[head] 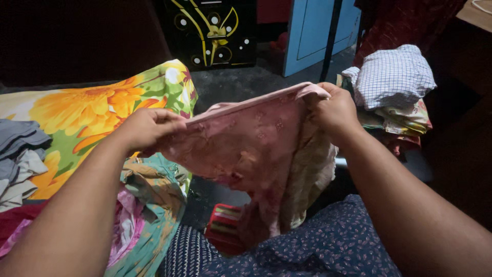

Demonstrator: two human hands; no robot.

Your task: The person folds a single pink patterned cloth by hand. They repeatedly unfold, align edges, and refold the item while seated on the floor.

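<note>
A pink embroidered cloth is stretched between my two hands in front of me. My left hand grips its left upper edge. My right hand pinches the right upper corner, held a little higher. The cloth's lower part hangs down in folds, with a paler cream layer behind it on the right. Under it is my lap in dark blue patterned fabric.
A bed with a bright flowered sheet lies to the left, with grey folded clothes and crumpled colourful garments on it. A heap of clothes topped by a checked white cloth sits at the right. A black decorated cabinet and blue door stand behind.
</note>
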